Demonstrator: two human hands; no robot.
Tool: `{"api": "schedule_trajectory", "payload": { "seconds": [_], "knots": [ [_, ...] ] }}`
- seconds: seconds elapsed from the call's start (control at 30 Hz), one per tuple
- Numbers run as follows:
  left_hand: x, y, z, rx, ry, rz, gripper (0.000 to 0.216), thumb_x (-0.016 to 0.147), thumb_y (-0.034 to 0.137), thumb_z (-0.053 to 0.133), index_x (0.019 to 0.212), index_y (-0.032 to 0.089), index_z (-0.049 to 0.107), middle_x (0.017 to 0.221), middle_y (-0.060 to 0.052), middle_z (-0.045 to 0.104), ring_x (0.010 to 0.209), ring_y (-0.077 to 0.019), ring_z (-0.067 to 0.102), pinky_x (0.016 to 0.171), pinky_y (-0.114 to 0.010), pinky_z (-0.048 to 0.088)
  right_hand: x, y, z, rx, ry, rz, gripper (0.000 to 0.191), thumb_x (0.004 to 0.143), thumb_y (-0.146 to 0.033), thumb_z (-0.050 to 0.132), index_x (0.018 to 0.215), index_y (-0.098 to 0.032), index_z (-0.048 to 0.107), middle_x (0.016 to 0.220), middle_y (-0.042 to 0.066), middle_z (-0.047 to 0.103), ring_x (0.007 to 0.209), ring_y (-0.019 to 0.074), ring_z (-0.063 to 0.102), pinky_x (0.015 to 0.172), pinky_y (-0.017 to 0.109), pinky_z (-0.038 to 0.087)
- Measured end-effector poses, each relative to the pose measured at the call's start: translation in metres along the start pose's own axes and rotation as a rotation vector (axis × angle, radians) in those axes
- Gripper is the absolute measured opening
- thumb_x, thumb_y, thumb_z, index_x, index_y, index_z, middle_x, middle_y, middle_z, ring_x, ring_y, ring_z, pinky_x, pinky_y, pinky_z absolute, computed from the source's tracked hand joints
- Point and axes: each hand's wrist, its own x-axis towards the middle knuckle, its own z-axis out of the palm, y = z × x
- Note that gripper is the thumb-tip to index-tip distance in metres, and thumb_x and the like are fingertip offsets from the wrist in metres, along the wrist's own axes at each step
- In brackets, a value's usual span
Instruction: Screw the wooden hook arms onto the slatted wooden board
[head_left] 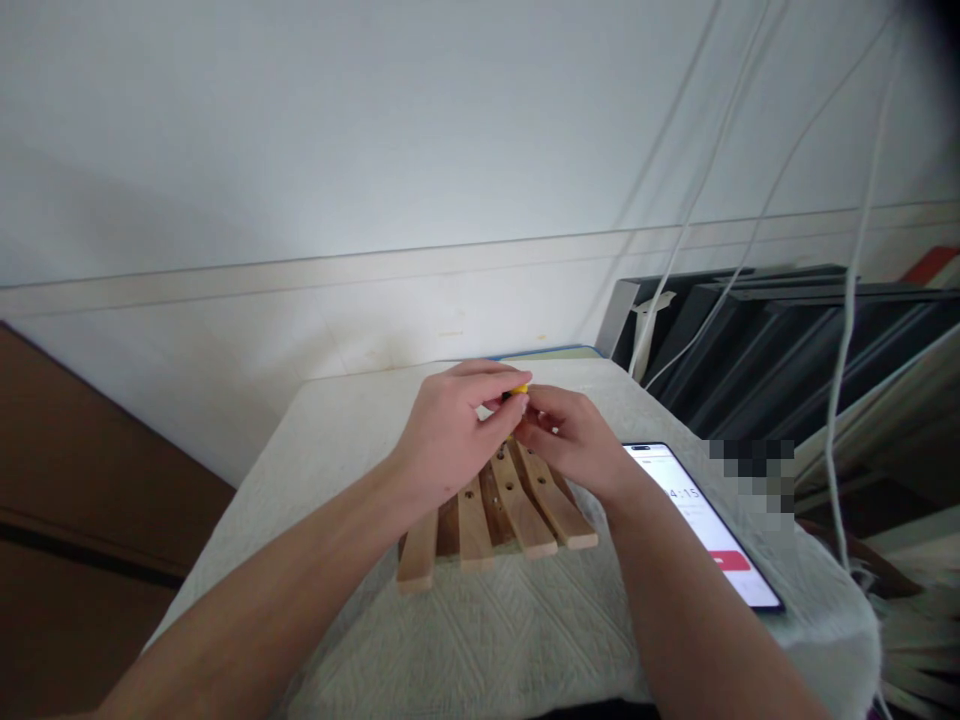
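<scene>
Several pale wooden bars (510, 500) with dark round holes lie fanned out over a darker brown wooden piece (448, 528) on the cloth. Above their far ends my two hands meet. My left hand (457, 420) is closed, thumb and forefinger pinching a small yellow-and-black thing (519, 389); its kind is mostly hidden by the fingers. Against those fingertips, my right hand (570, 435) is also closed, its fingers curled just below the yellow piece. What the right fingers hold, if anything, is hidden. The hands cover the far part of the wooden bars.
A phone (709, 530) with a lit screen lies right of the wood, beside my right forearm. White textured cloth (360, 430) covers the table. Behind is a pale wall (337, 150). Dark panels (780, 340) and hanging white cables (847, 330) are to the right; brown furniture (90, 480) stands left.
</scene>
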Motion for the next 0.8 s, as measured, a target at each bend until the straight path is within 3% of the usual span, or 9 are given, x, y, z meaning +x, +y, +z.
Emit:
{"api": "schedule_trajectory", "payload": {
  "seconds": [0.27, 0.63, 0.8],
  "knots": [
    [-0.0004, -0.0064, 0.0024, 0.051, 0.117, -0.129, 0.023, 0.069, 0.028, 0.071, 0.087, 0.015, 0.065, 0.084, -0.003, 0.069, 0.069, -0.0126, 0.063, 0.061, -0.024, 0.053, -0.0002, 0.0059, 0.0068, 0.025, 0.009, 0.13, 0.011, 0.077, -0.027, 0.061, 0.083, -0.018, 0.066, 0.07, -0.001, 0.061, 0.06, 0.0109, 0.049, 0.055, 0.025, 0.036],
    [-0.0028, -0.004, 0.0053, 0.097, 0.082, 0.003, 0.018, 0.077, 0.021, 0.065, 0.095, 0.02, 0.07, 0.093, -0.003, 0.072, 0.084, -0.0158, 0.067, 0.08, -0.03, 0.053, -0.0015, -0.002, 0.0018, 0.046, -0.017, 0.047, 0.014, 0.077, -0.018, 0.055, 0.085, -0.015, 0.066, 0.066, -0.002, 0.055, 0.055, 0.0088, 0.042, 0.051, 0.024, 0.033],
    [-0.003, -0.0051, 0.0056, 0.071, 0.067, -0.021, 0.023, 0.077, 0.022, 0.064, 0.1, 0.018, 0.068, 0.097, -0.005, 0.071, 0.081, -0.0148, 0.066, 0.076, -0.028, 0.054, -0.001, 0.0025, 0.0036, 0.022, -0.001, 0.056, 0.01, 0.077, -0.022, 0.058, 0.081, -0.016, 0.064, 0.067, -0.001, 0.056, 0.058, 0.0105, 0.045, 0.053, 0.025, 0.034]
  ]
}}
